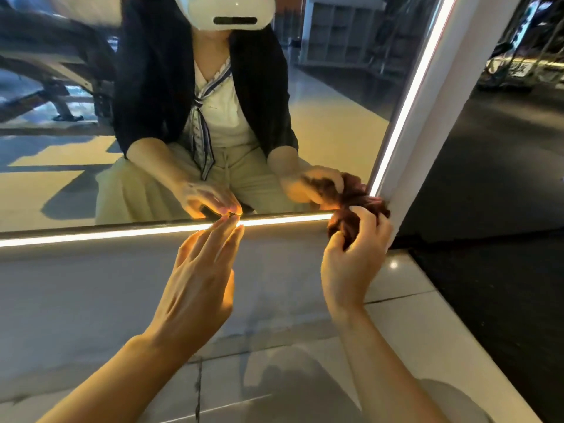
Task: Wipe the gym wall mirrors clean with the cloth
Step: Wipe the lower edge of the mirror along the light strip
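Crumpled dark-red soft cloth [355, 209] (limp, light, likely) sits bunched in the right hand [354, 257], fingers curled round it at the mirror's [320, 132] corner; left hand [198, 276] fingers straight, touching the lit edge strip [122, 235].

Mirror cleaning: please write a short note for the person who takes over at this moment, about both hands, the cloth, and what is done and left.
Left hand: open, straight fingers touching the lit strip at the mirror's lower edge.
Right hand: grips the bunched dark red cloth, pressed into the lower right corner of the mirror beside the white frame.
Done: cannot tell how much glass is already wiped.
Left: probably wipe along the bottom edge, then check the remaining glass.
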The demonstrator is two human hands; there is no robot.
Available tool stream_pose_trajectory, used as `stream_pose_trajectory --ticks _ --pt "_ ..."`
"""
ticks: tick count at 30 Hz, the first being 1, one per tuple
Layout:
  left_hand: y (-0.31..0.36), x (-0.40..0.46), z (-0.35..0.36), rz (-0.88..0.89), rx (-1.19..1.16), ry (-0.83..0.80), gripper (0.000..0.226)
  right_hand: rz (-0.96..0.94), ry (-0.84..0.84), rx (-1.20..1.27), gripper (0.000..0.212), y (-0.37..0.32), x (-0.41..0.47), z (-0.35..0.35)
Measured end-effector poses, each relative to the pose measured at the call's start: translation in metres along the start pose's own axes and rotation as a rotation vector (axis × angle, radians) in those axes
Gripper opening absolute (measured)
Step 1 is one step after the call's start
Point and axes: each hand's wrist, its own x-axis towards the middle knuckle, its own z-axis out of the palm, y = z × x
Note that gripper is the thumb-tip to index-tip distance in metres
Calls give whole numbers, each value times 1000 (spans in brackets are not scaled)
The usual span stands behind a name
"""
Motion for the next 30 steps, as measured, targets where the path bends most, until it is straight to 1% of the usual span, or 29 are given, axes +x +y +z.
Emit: stream_pose_trajectory --ticks 3,4,5,6,7,9,10,11,12,15,16,17,18,20,21,22,23,24,26,27,28,29,30 --pt "-9 -3 -5 24 36 -37 81 -139 -218 24 32 -16 -28 15" --pt "-11 -2 -6 39 44 -51 80 -169 -264 46 30 -22 -35 16" --pt "-13 -2 -7 56 52 -64 80 -178 -258 74 29 -25 -39 17" --pt "-15 -3 -7 71 59 -75 80 -154 -194 99 30 -26 -38 16" --pt "-17 -3 -7 87 65 -85 80 -97 -89 106 32 -24 -34 15" --pt "-22 -5 -9 118 73 -104 81 43 96 48 36 -19 -21 14" --pt "-26 -7 -10 132 74 -113 82 77 118 7 36 -16 -19 15" --pt "-30 -9 -12 143 73 -119 83 78 77 -18 35 -16 -23 18" --pt "-34 -12 -14 151 70 -120 83 47 -17 -27 36 -20 -31 22" --pt "-46 -18 -22 171 73 -106 86 -157 -370 -40 29 -36 -73 35" --pt "-50 -18 -26 175 75 -95 86 -202 -422 -42 25 -41 -83 36" --pt "-54 -19 -29 179 78 -86 85 -205 -394 -35 24 -43 -88 38" --pt "-58 -20 -33 182 82 -78 84 -153 -285 -12 27 -44 -89 40" --pt "-66 -24 -41 184 83 -63 82 83 1 50 36 -43 -83 42" --pt "-70 -27 -45 181 78 -57 81 209 99 75 40 -42 -78 43" --pt "-74 -30 -47 178 74 -53 82 287 131 96 43 -44 -76 43" --pt "-78 -34 -50 175 72 -56 82 297 95 111 44 -48 -77 44" --pt "-83 -38 -52 177 68 -58 83 264 3 131 44 -56 -83 45" --pt "-95 -46 -58 195 63 -60 83 224 -252 179 47 -78 -103 50" --pt "-102 -51 -62 204 66 -69 83 223 -347 184 49 -90 -117 51" --pt "-109 -56 -68 208 67 -76 84 223 -361 176 49 -101 -128 51" --pt "-117 -61 -74 205 65 -77 84 224 -303 163 45 -113 -130 50" --pt "-123 -64 -82 194 58 -72 85 225 -190 142 40 -120 -122 50"
